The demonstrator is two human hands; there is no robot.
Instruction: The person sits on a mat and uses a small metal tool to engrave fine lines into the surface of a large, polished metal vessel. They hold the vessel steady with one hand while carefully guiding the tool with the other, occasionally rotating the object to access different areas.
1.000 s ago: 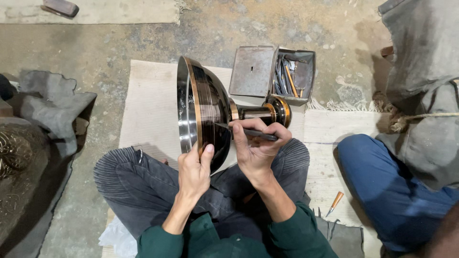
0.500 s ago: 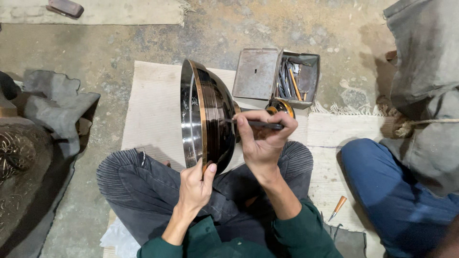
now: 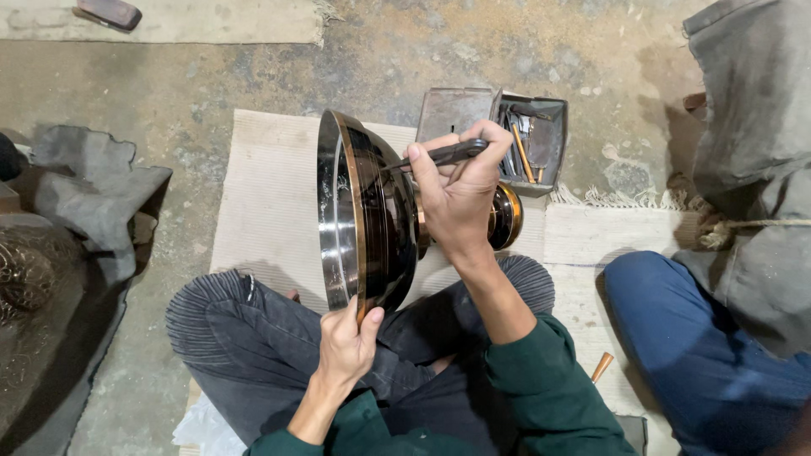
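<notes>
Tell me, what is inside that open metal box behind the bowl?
The metal box holds a jumble of slim hand tools, one with an orange-brown handle. The right hand hides its lower left corner, so anything there cannot be seen.

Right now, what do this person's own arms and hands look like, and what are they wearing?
Both hands, left hand and right hand, are bare: no gloves, rings or watch visible. Dark green long sleeves are pushed up, leaving the forearms uncovered. The fingers show short nails.

We cannot see the inside of the metal bowl (image 3: pixel 363 211). The right hand (image 3: pixel 460 198) hides its stem. Tools in the open box (image 3: pixel 532 139) are too small to tell. The seated person (image 3: pixel 718 338) beside is cut off.
</notes>
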